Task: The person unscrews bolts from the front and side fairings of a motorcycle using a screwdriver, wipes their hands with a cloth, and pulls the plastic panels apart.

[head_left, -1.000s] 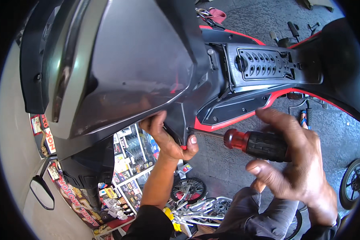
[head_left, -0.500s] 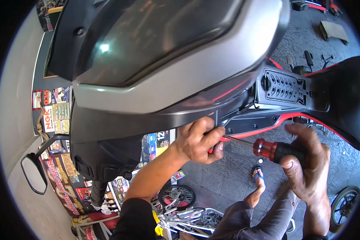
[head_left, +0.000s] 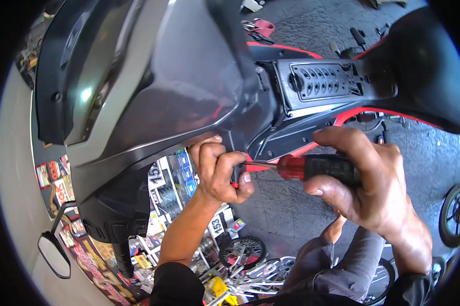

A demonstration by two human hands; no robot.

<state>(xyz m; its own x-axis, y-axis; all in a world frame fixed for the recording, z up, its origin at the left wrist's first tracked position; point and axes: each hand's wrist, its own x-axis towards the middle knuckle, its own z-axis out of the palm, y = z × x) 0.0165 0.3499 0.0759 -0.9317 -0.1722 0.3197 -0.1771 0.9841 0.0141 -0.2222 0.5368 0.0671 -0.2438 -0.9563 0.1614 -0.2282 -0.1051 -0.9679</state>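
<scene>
My right hand (head_left: pixel 380 181) holds a screwdriver (head_left: pixel 329 169) with a red and black handle; the handle's end lies in the palm, thumb and forefinger loosely about it. The thin metal shaft points left to the curled fingers of my left hand (head_left: pixel 217 171), where its tip is hidden. Between the left thumb and fingers shows a small black piece with a red end (head_left: pixel 235 179), its kind unclear. The left knuckles are up against the lower edge of the scooter's dark grey front panel (head_left: pixel 153 97).
The scooter's seat (head_left: pixel 424 76) and ridged centre plate (head_left: pixel 319 81) lie to the right, with a red-edged footboard (head_left: pixel 286 145). A mirror (head_left: pixel 55 255) juts out at lower left. Below are a yellow-and-white bike frame (head_left: pixel 220 290) and a wheel (head_left: pixel 243 252); another wheel (head_left: pixel 455 214) stands at right.
The view has shifted, so the scooter and both hands appear further left. My right hand still grips the screwdriver, and my left hand stays by its shaft.
</scene>
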